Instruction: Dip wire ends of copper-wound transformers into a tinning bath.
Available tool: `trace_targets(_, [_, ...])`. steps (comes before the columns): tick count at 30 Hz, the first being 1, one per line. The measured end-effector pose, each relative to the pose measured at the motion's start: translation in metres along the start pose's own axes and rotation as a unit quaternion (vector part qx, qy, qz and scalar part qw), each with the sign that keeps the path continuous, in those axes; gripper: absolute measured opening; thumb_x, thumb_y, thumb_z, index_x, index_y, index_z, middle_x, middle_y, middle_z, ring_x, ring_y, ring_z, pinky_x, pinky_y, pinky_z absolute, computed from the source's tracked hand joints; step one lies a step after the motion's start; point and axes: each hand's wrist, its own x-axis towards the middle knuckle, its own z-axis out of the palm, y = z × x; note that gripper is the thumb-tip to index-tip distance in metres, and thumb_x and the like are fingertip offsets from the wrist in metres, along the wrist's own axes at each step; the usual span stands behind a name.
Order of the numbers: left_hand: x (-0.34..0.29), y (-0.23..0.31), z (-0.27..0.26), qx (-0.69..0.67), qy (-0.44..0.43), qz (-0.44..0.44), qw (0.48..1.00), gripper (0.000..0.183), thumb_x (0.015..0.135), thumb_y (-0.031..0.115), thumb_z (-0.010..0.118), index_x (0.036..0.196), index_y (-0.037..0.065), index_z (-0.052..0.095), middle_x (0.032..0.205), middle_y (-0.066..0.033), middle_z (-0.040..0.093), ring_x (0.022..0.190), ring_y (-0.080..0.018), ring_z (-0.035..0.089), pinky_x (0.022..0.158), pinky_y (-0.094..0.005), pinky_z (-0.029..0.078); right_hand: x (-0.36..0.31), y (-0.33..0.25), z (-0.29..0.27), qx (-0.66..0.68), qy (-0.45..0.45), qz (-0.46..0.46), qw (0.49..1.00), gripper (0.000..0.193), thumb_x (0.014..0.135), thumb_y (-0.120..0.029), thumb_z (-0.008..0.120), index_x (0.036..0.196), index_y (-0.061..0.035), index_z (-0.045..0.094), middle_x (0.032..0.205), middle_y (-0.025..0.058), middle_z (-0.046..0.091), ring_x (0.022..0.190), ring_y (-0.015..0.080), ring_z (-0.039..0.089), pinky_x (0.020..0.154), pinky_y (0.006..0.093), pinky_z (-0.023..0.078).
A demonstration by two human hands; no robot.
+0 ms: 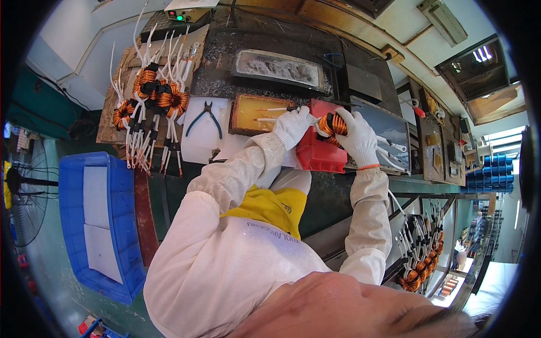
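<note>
Person's head at lower edge | copper coil over red bin, between hands | right hand: fingers curled round coil's right side | left hand: fingers pinching leads

Angles left forearm forward and rightward | curls gloved left hand, back uppermost | points right forearm nearly straight ahead | bends fingers of gloved right hand toward left hand | sets both hands close together
</note>
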Motion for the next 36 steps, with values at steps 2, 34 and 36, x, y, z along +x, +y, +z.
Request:
trace_targets(2, [0.0, 0.0, 0.0, 0.003, -0.003, -0.001, 1.0, 0.015, 0.088, 0.019, 0.053, 0.098, 0.016, 0.065, 0.092, -0.0066, 0.052, 0.073, -0.021, 0.063, 0.061, -0.0341, 0.054, 0.0, 0.001, 0.001, -0.003, 0.003, -0.003, 1.0, 0.064, 0.071, -0.017, 0.076, 0.129, -0.0242, 0.051, 0.105, 0.013, 0.059, 0.097, 0.0345, 0.063, 0.08, 0.0441, 0.052])
trace_targets(34, [0.006, 0.005, 0.007, 0.06, 0.033, 0.031, 0.997, 0.01, 0.087, 0.021, 0.055, 0.09, 0.016, 0.064, 0.093, -0.0051, 0.052, 0.073, -0.0181, 0.062, 0.059, -0.0312, 0.052, -0.011, 0.012, 0.013, 0.04, 0.037, 0.02, 0.998, 0.063, 0.07, -0.016, 0.076, 0.129, -0.0229, 0.052, 0.106, 0.0124, 0.059, 0.098, 0.0347, 0.062, 0.082, 0.0428, 0.052])
trace_targets(36, [0.008, 0.007, 0.005, 0.07, 0.05, 0.046, 0.995, 0.011, 0.086, 0.02, 0.055, 0.09, 0.015, 0.063, 0.092, -0.0056, 0.052, 0.073, -0.0189, 0.062, 0.061, -0.0321, 0.052, -0.017, 0.017, 0.019, 0.073, 0.065, 0.037, 0.995, 0.064, 0.07, -0.015, 0.077, 0.129, -0.0224, 0.053, 0.108, 0.0126, 0.059, 0.098, 0.0356, 0.062, 0.082, 0.0423, 0.052])
